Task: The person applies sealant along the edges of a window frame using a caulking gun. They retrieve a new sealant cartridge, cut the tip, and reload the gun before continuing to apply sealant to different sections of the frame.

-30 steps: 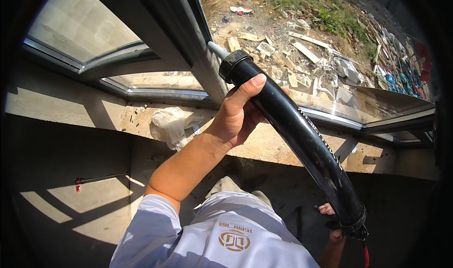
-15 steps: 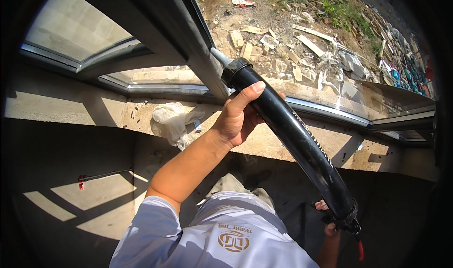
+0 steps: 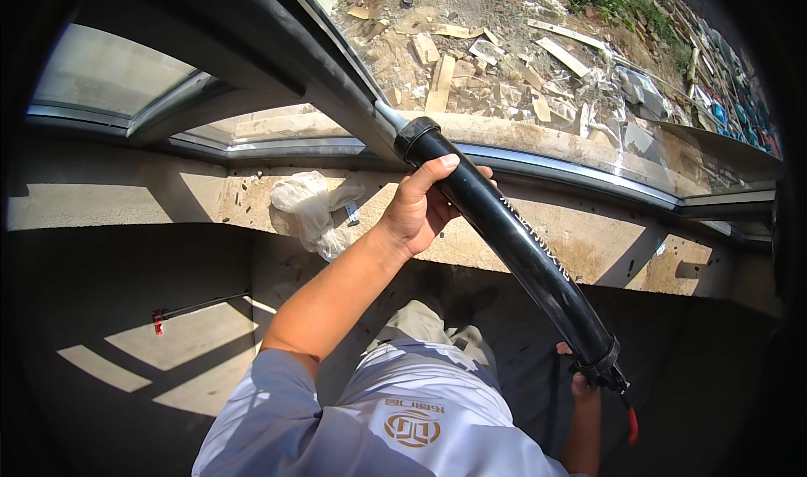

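Note:
A long black caulking gun (image 3: 517, 246) slants across the view, its pale nozzle (image 3: 389, 117) touching the glass edge of the dark window frame (image 3: 324, 82). My left hand (image 3: 424, 204) is wrapped around the barrel near its front collar, thumb on top. At the rear end my right hand (image 3: 582, 384) grips the handle; the gun hides most of that hand. A red-tipped rod (image 3: 632, 426) sticks out behind the gun.
A crumpled clear plastic bag (image 3: 307, 208) lies on the concrete sill (image 3: 126, 193). On the shaded floor below, a thin rod tool with a red end (image 3: 158, 321) lies at left. Rubble and boards (image 3: 504, 69) show outside, beyond the glass.
The nozzle has slid a little down along the window frame toward me. The gun's rear end and my right hand have shifted slightly left and up, and the barrel has rolled, showing more lettering.

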Demonstrator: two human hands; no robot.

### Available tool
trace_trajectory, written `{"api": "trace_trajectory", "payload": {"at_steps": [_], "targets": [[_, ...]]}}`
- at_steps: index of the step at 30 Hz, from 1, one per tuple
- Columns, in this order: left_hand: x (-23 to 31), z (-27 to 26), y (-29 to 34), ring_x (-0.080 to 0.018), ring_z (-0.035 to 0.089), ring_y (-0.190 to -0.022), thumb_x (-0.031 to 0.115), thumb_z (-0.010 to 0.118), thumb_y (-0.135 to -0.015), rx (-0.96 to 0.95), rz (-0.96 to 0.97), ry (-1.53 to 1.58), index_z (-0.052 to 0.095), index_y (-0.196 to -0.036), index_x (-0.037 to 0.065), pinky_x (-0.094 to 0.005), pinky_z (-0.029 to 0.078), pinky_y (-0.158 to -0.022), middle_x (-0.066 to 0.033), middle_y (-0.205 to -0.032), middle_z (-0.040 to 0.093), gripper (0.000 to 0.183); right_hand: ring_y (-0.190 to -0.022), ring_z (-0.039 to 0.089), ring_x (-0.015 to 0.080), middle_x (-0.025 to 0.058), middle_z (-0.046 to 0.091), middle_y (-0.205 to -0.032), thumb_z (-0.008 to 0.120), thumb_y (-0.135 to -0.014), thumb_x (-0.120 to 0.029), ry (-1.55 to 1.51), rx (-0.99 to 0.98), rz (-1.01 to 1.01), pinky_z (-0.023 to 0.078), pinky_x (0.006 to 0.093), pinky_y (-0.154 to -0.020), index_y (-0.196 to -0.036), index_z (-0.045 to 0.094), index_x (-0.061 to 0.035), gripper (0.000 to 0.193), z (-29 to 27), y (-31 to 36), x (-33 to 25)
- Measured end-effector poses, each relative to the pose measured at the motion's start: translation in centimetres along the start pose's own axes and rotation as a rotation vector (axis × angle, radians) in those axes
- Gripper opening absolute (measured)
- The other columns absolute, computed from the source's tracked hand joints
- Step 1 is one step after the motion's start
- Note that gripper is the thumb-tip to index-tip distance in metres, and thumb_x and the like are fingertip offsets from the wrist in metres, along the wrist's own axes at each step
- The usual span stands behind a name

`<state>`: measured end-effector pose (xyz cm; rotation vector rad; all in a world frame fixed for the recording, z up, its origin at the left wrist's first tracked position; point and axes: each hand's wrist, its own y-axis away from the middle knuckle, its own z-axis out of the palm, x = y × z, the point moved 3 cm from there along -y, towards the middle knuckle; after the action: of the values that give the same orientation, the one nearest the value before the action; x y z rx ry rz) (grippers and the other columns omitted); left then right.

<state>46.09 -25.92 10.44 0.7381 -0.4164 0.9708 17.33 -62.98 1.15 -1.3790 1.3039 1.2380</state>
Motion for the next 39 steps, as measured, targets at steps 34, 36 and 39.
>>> {"api": "trace_trajectory", "payload": {"at_steps": [34,36,39], "targets": [[-11.6,-13.0,-7.2,-0.0341,0.07,-0.112,0.028,0.064,-0.092,0.236,-0.189,-0.024,0.057,-0.119,-0.005,-0.0497,0.058,-0.1,-0.0209,-0.116,0.071,0.043,-0.081,0.068,0.0253,0.007,0.071,-0.091,0.076,-0.086,-0.035,-0.004,0.159,-0.013,0.053,0.0377,-0.076,-0.096,0.072,-0.0077,0.03,4.7,-0.8,17.5],[-12.1,-13.6,-7.4,-0.0336,0.07,-0.112,0.028,0.063,-0.092,0.249,-0.19,-0.022,0.057,-0.119,-0.005,-0.049,0.058,-0.099,-0.0205,-0.115,0.071,0.043,-0.082,0.068,0.0252,0.0069,0.071,-0.091,0.077,-0.085,-0.035,-0.071,0.148,0.028,0.052,0.0378,-0.076,-0.096,0.072,-0.0071,0.031,5.0,-1.1,17.5],[-12.6,-14.2,-7.7,-0.0326,0.07,-0.109,0.029,0.063,-0.093,0.248,-0.197,-0.004,0.06,-0.115,-0.005,-0.0473,0.059,-0.097,-0.0202,-0.114,0.072,0.041,-0.082,0.068,0.0252,0.007,0.071,-0.091,0.077,-0.084,-0.034,-0.036,0.17,-0.001,0.052,0.0385,-0.076,-0.096,0.072,-0.0065,0.031,5.4,-1.6,16.7]]}}
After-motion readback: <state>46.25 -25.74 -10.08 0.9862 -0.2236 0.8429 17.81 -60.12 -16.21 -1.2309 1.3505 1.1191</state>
